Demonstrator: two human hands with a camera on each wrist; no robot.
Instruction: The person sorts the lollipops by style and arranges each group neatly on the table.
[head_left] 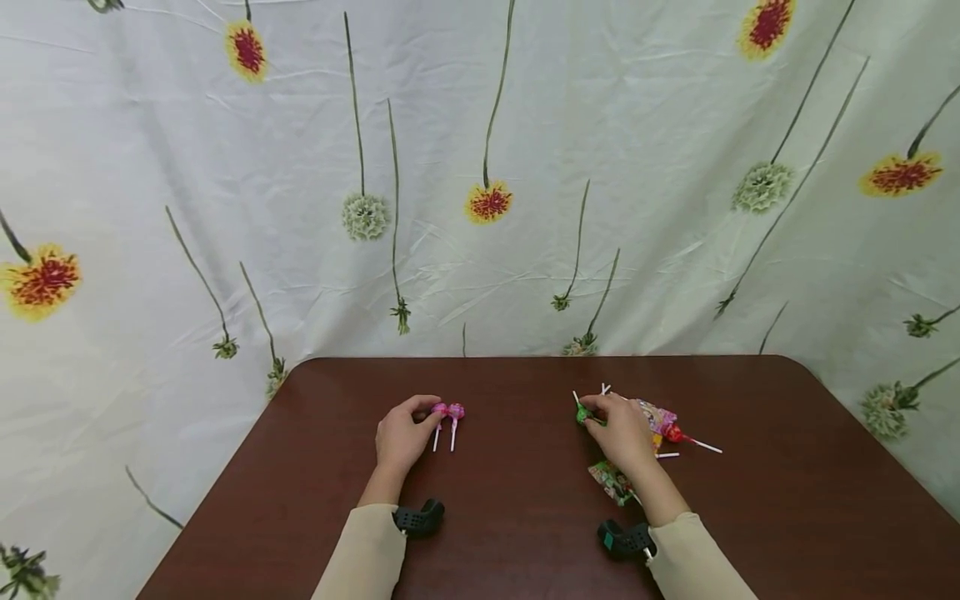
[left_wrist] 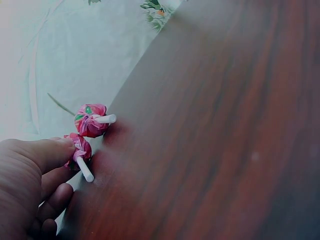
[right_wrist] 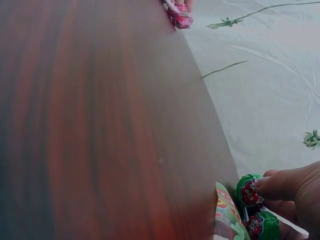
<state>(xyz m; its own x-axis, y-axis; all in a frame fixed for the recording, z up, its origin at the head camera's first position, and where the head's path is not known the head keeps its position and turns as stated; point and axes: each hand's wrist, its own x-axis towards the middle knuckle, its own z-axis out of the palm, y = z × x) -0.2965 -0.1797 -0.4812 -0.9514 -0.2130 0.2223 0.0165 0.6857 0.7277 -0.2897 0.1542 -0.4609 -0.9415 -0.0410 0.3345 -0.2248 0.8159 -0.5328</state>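
Flowered cloth [head_left: 555, 117] hangs beyond the brown table [head_left: 510, 508]. At left, I see the left hand [head_left: 400, 437], thumb and finger closely pinching 1 pink lollipop [left_wrist: 81, 149]; at right, the right hand [head_left: 624, 430] likewise pinches 1 green lollipop [right_wrist: 247, 194].

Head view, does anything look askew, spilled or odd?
On the cloth, printed flowers point heads down, as if it were hung inverted. The candy pile by the right hand lies jumbled, sticks pointing different ways, unlike the paired pink lollipops at the left hand. I see no spill or damage.
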